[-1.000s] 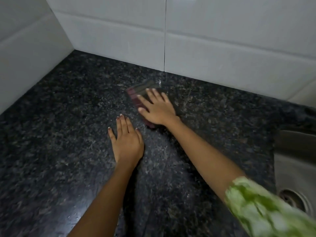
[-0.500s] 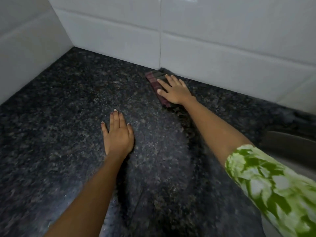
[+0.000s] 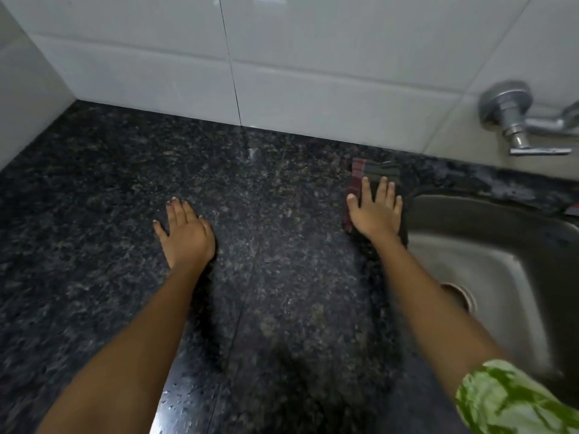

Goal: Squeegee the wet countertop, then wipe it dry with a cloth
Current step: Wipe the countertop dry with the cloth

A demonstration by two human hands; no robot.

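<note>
Drying step: right hand point(image 3: 376, 214), fingers flat, presses folded dark maroon-edged cloth point(image 3: 374, 172) on black speckled granite counter point(image 3: 94, 214) at steel sink point(image 3: 488, 245) edge; left hand point(image 3: 186, 233) flat, empty. Next: wipe remaining counter.

One view only, from a camera worn on the person's head, wide-angle, looking forward and steeply down at a dark speckled countertop point(image 3: 94, 245) from close above. Both forearms enter from the 6 o'clock edge and reach toward 12; the left hand point(image 3: 185, 233) lies near the frame's middle, the right hand point(image 3: 376, 214) toward 2 o'clock. The white tiled wall point(image 3: 313, 57) fills the 12 o'clock band and turns a corner at 9 to 10 o'clock. A steel sink point(image 3: 488, 245) sits at 3 to 4 o'clock, a tap point(image 3: 513, 120) at 2. Straight lines bow near the edges, and the picture is slightly blurred
</note>
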